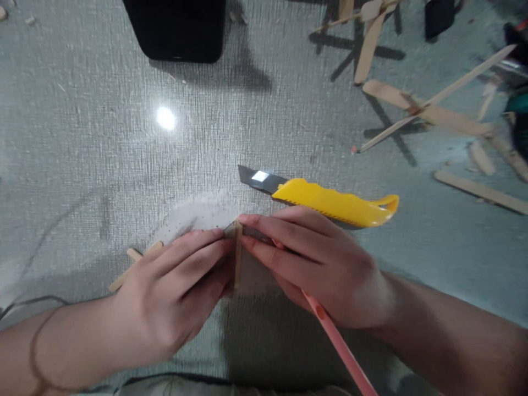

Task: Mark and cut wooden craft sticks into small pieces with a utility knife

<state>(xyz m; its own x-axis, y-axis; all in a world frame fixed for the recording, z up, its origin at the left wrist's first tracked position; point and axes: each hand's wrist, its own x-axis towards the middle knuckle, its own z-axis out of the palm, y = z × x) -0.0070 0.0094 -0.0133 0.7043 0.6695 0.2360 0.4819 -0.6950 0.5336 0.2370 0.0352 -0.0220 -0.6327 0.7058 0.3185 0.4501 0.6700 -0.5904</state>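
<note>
A narrow wooden craft stick [238, 256] stands between the fingertips of both hands, seen nearly edge-on. My left hand [173, 291] is closed at its left side, thumb mostly hidden under the fingers. From the right, my right hand [325, 264] pinches the stick near its top end. Running under the right palm is a pink straw-like rod [340, 344], which slants down to the bottom edge. A thin dark line shows by the left fingertips; I cannot make out what it is. Just beyond the right hand lies a yellow utility knife [330, 201], blade out and pointing left.
Crossed craft sticks [454, 118] lie at the right, with another stick assembly [369, 47] behind them. A loose stick [482, 192] rests near the right edge. A black object [177, 27] sits at the top. Small crossed sticks [136, 267] lie beside the left hand.
</note>
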